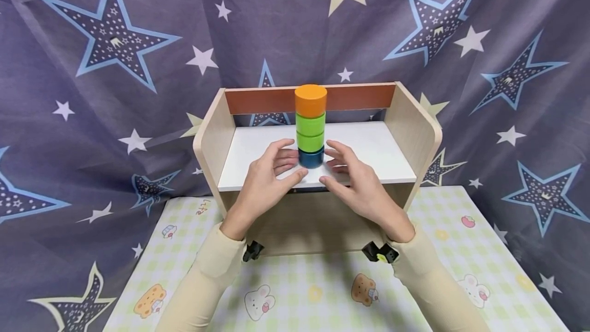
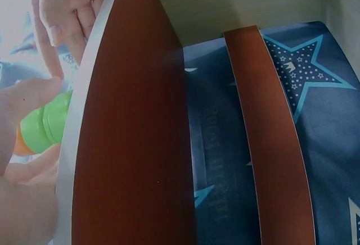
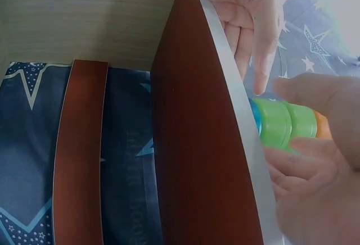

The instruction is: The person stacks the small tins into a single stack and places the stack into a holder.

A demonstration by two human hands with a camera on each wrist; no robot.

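A tower of round blocks stands upright on the white shelf of a small wooden unit. An orange block point(image 1: 311, 101) is on top, two light green blocks point(image 1: 311, 133) are in the middle, and a dark blue block point(image 1: 311, 158) is at the bottom. My left hand point(image 1: 272, 173) is at the tower's left side, its fingers loosely bent and thumb apart. Mirroring it on the right is my right hand point(image 1: 357, 181). Both hands' fingertips are close beside the blue block; whether they touch it I cannot tell. In both wrist views the shelf hides part of the tower.
The wooden unit has a white shelf point(image 1: 258, 140), raised side panels point(image 1: 412, 127) and a red-brown back rail point(image 1: 262, 101). It stands on a table with a checked cloth point(image 1: 313, 291). A star-patterned curtain point(image 1: 295, 29) hangs behind.
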